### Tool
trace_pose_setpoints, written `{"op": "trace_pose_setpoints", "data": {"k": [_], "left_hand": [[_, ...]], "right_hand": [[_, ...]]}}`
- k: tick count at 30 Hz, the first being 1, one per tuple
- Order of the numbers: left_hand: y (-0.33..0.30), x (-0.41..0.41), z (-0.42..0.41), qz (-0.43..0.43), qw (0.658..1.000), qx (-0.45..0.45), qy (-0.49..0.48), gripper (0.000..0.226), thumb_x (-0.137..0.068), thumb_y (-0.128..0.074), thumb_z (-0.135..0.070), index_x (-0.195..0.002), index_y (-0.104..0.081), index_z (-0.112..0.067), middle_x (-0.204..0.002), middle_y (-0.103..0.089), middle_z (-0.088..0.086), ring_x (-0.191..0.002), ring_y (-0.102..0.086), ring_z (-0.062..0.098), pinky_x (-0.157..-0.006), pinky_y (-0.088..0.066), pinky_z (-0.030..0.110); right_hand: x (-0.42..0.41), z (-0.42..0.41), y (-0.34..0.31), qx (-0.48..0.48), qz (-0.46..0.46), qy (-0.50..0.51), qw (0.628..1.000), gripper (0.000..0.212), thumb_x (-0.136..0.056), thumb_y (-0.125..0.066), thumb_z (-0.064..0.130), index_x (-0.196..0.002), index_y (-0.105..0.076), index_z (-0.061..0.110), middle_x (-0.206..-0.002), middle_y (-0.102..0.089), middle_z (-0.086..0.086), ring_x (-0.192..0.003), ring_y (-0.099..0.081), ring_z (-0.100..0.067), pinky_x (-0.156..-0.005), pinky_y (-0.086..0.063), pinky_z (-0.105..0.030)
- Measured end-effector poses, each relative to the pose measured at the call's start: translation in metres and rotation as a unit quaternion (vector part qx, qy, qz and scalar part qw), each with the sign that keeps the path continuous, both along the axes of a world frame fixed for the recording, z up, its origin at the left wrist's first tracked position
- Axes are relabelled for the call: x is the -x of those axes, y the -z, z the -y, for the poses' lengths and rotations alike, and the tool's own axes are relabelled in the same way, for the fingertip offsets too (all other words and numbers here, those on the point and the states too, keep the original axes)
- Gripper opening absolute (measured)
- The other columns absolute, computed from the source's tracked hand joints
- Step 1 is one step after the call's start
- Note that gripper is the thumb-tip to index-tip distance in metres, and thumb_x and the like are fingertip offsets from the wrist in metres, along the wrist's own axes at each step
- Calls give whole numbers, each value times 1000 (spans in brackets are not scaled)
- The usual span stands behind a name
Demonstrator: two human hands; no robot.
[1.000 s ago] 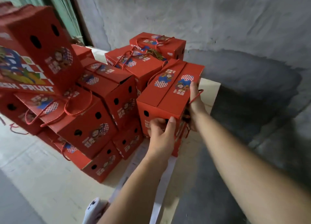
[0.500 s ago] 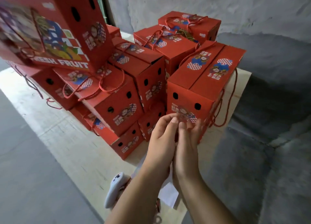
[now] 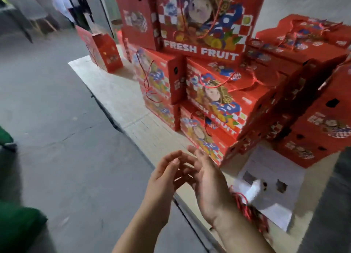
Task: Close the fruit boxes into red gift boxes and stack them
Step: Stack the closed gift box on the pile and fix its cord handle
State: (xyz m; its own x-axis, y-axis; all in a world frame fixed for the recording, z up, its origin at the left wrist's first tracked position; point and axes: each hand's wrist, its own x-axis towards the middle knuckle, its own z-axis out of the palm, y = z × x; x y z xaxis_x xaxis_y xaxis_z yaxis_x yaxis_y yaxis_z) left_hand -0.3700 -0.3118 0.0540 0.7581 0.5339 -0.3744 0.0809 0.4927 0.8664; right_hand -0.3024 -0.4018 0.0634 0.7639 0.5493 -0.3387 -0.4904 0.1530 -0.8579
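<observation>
A stack of closed red gift boxes [image 3: 214,101] printed "FRESH FRUIT" fills the pale board [image 3: 121,101] on the floor, several of them lying on their sides with red cord handles. One box [image 3: 205,21] stands upright on top of the stack. A single red box [image 3: 106,51] stands apart at the board's far left corner. My left hand [image 3: 163,176] and my right hand [image 3: 207,182] hover close together in front of the stack, fingers relaxed and spread, holding nothing. Neither hand touches a box.
White paper sheets [image 3: 269,178] and a bundle of red cords [image 3: 248,211] lie on the board at the lower right. Grey concrete floor [image 3: 57,138] spreads to the left. Something green [image 3: 19,228] sits at the lower left edge. Chairs and a doorway are blurred at the top left.
Both hands have let go of the right-hand box and drawn back toward me. The view has swung left, so the stack now sits to the right and the open floor shows.
</observation>
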Motion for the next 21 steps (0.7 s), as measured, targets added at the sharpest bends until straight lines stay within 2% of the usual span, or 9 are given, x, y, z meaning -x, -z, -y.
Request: {"op": "trace_pose_setpoints", "data": {"k": [3,5,11,15,18,21], "left_hand": [[-8,48,-68,-9,999,-25,-21,24,-107,-55,-16,-116,-76,-25,-115,-77,9,-103,-73,27,-98,-58,42],[-21,68,-106,-13,998,-37,-45,23,-107,-56,-19,-122,-72,-26,-115,-78,3,-105,-74,24,-101,-56,41],[-48,62,-209,42,994,-29,-101,20,-105,-55,-12,-117,-71,-16,-100,-76,7,-97,-70,26,-97,-57,40],[-51,22,-279,49,993,-38,-99,19,-106,-54,-10,-115,-70,-14,-93,-78,6,-89,-71,23,-78,-63,28],[-52,-20,-340,43,993,-51,-97,19,-106,-55,-13,-114,-71,-18,-95,-79,4,-88,-74,20,-73,-60,22],[-54,-63,-403,33,992,-63,-104,20,-106,-54,-15,-116,-71,-20,-101,-79,4,-94,-76,20,-75,-59,22]], "right_hand": [[30,-66,-2,-16,2,-39,999,34,-107,-45,36,-134,-62,22,-123,-75,-7,-115,-71,-26,-98,-52,-42],[43,-107,-11,-16,36,-51,998,38,-102,-49,41,-134,-62,24,-125,-74,-4,-117,-71,-23,-101,-51,-44],[44,-217,-42,-30,122,-85,989,41,-90,-57,57,-123,-69,38,-129,-72,-2,-120,-69,-23,-106,-51,-49],[13,-286,-39,-47,129,-82,987,40,-91,-55,57,-125,-67,40,-128,-73,0,-120,-69,-21,-107,-50,-48],[-25,-346,-36,-73,122,-73,987,39,-94,-55,53,-128,-66,37,-127,-73,0,-119,-70,-21,-104,-50,-44],[-70,-413,-42,-83,95,-65,990,32,-106,-47,36,-132,-62,27,-122,-75,-3,-115,-71,-22,-103,-53,-42]]}}
